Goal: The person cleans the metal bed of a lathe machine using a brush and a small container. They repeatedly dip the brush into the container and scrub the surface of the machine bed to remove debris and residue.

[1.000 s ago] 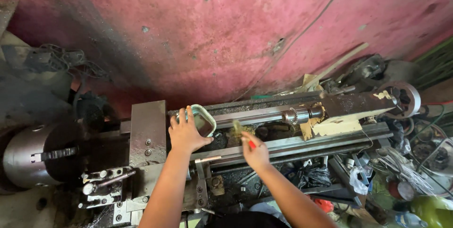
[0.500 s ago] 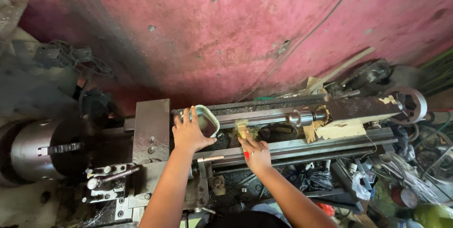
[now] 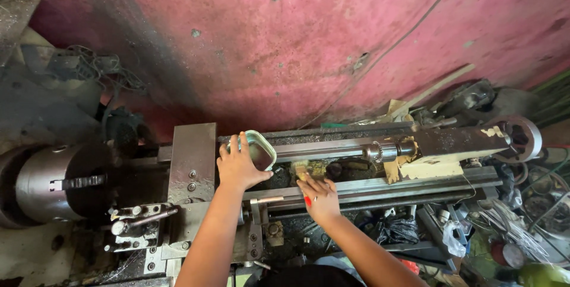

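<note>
A metal lathe (image 3: pixel 196 162) lies across the view below a stained pink wall. My left hand (image 3: pixel 238 165) grips a small rounded-rectangular tin container (image 3: pixel 259 148) with a pale green rim, tilted against the lathe bed behind the carriage. My right hand (image 3: pixel 320 197) rests on the front rail of the bed, its fingers closed on a small brush (image 3: pixel 301 171) whose yellowish bristle end points into the gap between the rails. A red bit shows at the thumb side of that hand.
The chuck (image 3: pixel 53 183) sits at the far left, the tool post (image 3: pixel 136 219) in front of the carriage. The tailstock (image 3: pixel 457 144) with its handwheel (image 3: pixel 522 137) stands at the right. Wires, bags and clutter (image 3: pixel 510 222) crowd the lower right.
The view has shifted slightly. My left hand and the tin stay in place by the carriage. My right hand has moved a little along the bed with the brush.
</note>
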